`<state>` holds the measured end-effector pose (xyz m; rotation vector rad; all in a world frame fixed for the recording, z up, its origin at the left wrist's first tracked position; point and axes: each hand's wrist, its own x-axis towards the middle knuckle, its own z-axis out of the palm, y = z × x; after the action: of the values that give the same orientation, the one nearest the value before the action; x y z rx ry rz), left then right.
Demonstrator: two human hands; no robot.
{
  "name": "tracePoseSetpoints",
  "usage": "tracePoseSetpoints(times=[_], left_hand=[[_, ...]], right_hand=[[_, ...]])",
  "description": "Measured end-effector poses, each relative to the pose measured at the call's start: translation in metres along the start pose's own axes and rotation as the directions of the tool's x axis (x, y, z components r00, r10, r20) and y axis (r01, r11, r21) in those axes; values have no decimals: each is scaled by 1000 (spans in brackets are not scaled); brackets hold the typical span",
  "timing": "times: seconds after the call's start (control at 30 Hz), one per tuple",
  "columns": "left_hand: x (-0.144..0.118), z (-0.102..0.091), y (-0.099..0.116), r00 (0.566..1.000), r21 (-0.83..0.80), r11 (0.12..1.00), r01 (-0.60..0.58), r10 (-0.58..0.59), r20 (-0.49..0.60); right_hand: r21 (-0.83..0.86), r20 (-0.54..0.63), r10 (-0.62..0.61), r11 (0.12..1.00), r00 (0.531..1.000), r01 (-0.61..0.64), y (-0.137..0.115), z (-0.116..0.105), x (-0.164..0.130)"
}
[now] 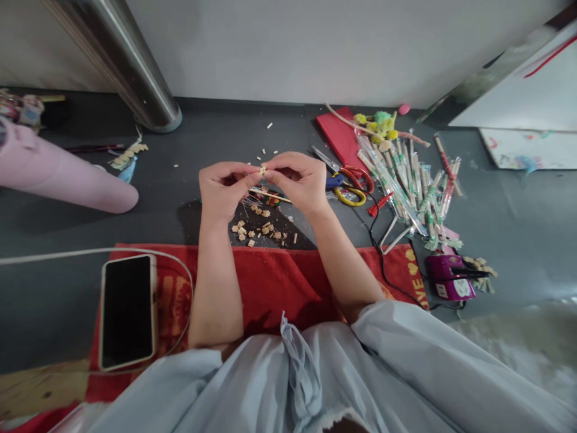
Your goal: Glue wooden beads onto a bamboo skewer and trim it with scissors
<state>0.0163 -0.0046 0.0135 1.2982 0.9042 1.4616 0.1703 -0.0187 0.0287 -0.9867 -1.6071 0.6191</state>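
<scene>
A small tan bead point(262, 171) is pinched between the fingertips of both hands, held above the dark floor point(202, 138). Left hand point(225, 189): thumb and forefinger closed on the bead, remaining fingers curled. Right hand point(300, 180): thumb and forefinger likewise closed on it from the opposite side. Directly below lie loose tan beads point(259, 228) and a thin stick point(270, 194). Scissors point(345, 180) rest just right of the right hand, with wrapped sticks point(415, 186) beyond. A phone point(127, 310) lies on the red cloth point(270, 276). A metal pillar point(130, 66) stands against the pale wall point(315, 42).
</scene>
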Motion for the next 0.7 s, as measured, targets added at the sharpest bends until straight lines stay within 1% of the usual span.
tracePoseSetpoints(times=[0.13,0.33,0.43,0.7], left_hand=[[0,1,0,1000,22,1000,-19,19,3],[1,1,-2,994,-24,994,-105,106,29],[2,1,-4,992,-20,992,-123,123,35],[3,2,-8,993,-61,991,-115,117,28]], right_hand=[[5,10,0,1000,1000,0,2,0,-1],[17,-18,-92,996,996,92,3,0,-1],[14,-42,-117,993,992,117,3,0,-1],[13,-4,-77,997,997,77,-1,-1,0]])
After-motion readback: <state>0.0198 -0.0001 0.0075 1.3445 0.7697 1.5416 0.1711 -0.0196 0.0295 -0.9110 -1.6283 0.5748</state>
